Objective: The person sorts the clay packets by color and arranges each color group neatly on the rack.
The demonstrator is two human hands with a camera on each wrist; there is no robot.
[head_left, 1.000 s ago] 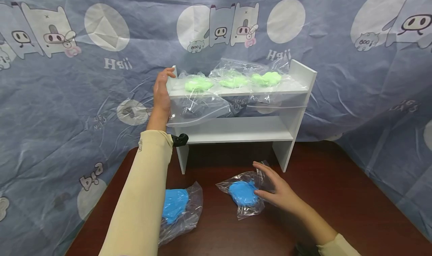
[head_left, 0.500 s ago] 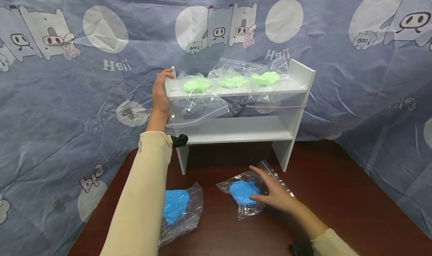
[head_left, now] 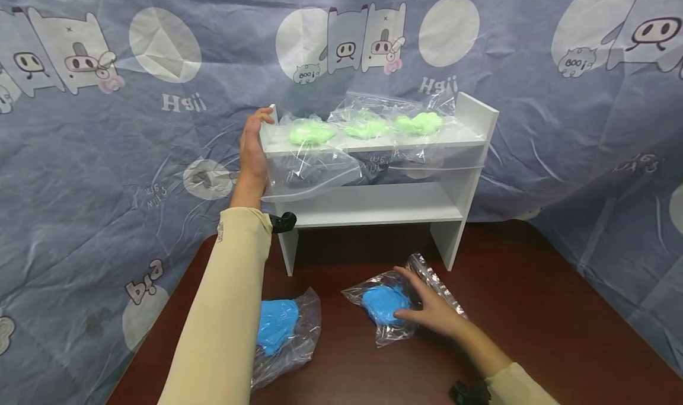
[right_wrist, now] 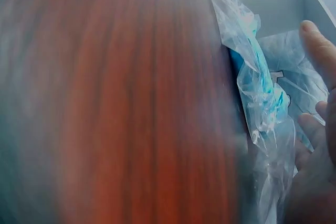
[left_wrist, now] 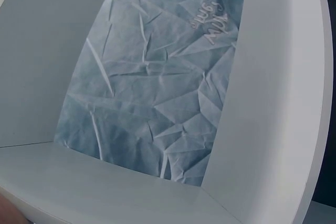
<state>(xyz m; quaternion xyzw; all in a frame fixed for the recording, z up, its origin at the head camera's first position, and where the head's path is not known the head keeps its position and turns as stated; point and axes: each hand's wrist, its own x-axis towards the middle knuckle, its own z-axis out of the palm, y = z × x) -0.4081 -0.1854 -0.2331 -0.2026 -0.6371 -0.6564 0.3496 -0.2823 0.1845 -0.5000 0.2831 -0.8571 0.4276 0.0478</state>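
My left hand [head_left: 252, 147] holds the left side panel of a white two-tier shelf [head_left: 373, 204], its fingertips bent over the upper edge. In the left wrist view, the shelf's boards [left_wrist: 268, 98] fill much of the picture, with only a bit of the hand at the lower left corner. My right hand [head_left: 432, 309], thumb and fingers spread, hovers at the right side of a clear zip bag with a blue lump [head_left: 385, 305] in it. The right wrist view has this bag [right_wrist: 262, 87] beside the fingers. Nothing is between the right thumb and fingers.
Clear bags with light green lumps [head_left: 367, 127] lie along the top board, some hanging over its front. Another bagged blue lump [head_left: 277, 325] lies on the dark wooden table [head_left: 341, 369], partly behind the left sleeve. A patterned blue cloth [head_left: 133, 156] hangs behind.
My right hand has drawn slightly back and left, uncovering the bag's zip end on the right. The left hand stays on the shelf; the bags lie where they were.
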